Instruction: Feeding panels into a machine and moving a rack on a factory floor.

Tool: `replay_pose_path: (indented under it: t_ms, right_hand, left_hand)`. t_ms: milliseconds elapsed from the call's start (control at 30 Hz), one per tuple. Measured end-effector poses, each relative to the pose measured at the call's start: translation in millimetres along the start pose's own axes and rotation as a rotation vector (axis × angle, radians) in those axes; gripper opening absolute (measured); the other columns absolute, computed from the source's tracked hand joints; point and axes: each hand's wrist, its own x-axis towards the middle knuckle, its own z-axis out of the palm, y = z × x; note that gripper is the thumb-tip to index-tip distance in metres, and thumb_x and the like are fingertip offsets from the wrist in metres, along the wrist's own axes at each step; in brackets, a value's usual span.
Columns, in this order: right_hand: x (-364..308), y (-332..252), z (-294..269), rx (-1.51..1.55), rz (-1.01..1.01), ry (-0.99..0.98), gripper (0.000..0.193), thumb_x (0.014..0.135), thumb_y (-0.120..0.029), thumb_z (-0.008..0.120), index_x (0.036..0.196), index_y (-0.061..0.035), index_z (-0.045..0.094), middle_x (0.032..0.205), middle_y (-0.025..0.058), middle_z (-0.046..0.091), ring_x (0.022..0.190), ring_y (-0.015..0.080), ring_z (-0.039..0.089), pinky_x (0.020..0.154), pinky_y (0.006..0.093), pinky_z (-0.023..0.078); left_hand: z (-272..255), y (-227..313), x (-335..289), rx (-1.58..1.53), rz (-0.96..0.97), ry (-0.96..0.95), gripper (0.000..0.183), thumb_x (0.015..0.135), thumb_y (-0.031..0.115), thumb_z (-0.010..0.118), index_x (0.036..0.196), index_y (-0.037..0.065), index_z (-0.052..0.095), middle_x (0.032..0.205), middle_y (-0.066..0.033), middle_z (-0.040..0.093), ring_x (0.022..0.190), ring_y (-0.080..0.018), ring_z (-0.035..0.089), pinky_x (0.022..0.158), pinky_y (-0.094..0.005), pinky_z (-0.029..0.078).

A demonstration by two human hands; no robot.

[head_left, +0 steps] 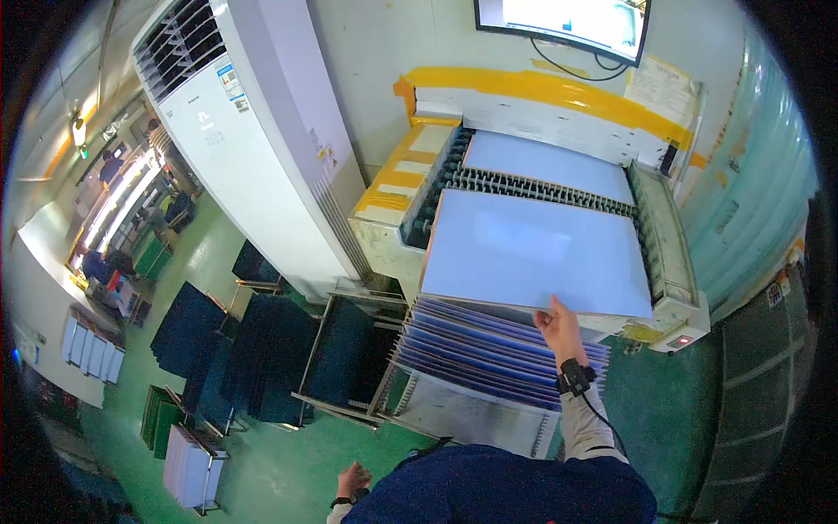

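A large white panel [532, 249] with thin brown edges lies on the rollers of a conveyor machine, its near edge jutting out past them. My right hand [559, 328] pinches that near edge, thumb on top. Just below the hand stands a slotted rack [471, 410] holding several upright panels [463, 354] in a row. Farther back on the rollers rests a second white panel [550, 164]. My left hand [353, 480] is low beside my body, its fingers curled with nothing visible in them.
The roller machine [458, 179] has yellow tape on its frame. Left of it rises a tall white air conditioner [253, 148]. More racks with dark panels [266, 354] stand on the green floor. A screen [567, 22] hangs above; clear plastic curtains [751, 192] are at right. People work far left.
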Motion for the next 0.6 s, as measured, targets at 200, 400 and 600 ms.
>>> replay_pose_path:
  t_ms: [200, 400, 600]
  right_hand:
    - [26, 1, 0, -0.041, 0.090, 0.083, 0.034, 0.089, -0.035, 0.056, 0.090, -0.0009, 0.055, 0.076, 0.0095, 0.058, 0.066, 0.0188, 0.055, 0.061, 0.0299, 0.047]
    - [43, -10, 3, -0.046, 0.110, 0.125, 0.037, 0.087, -0.037, 0.058, 0.091, 0.0003, 0.055, 0.078, 0.0086, 0.058, 0.069, 0.0170, 0.055, 0.064, 0.0292, 0.049]
    - [40, -15, 1, -0.097, 0.174, 0.061, 0.037, 0.090, -0.036, 0.054, 0.094, 0.0008, 0.056, 0.083, 0.0096, 0.060, 0.071, 0.0176, 0.057, 0.067, 0.0314, 0.050]
  left_hand:
    - [6, -2, -6, -0.060, 0.020, 0.029, 0.034, 0.087, 0.031, 0.056, 0.097, -0.001, 0.050, 0.085, -0.0156, 0.060, 0.068, -0.0297, 0.062, 0.053, -0.0391, 0.051]
    - [11, 1, -8, -0.047, 0.001, 0.089, 0.033, 0.086, 0.030, 0.056, 0.098, 0.000, 0.051, 0.083, -0.0151, 0.059, 0.067, -0.0295, 0.061, 0.052, -0.0386, 0.050]
    - [9, -4, -3, -0.119, -0.034, 0.041, 0.033, 0.086, 0.030, 0.056, 0.099, 0.000, 0.051, 0.084, -0.0142, 0.059, 0.066, -0.0286, 0.061, 0.053, -0.0375, 0.050]
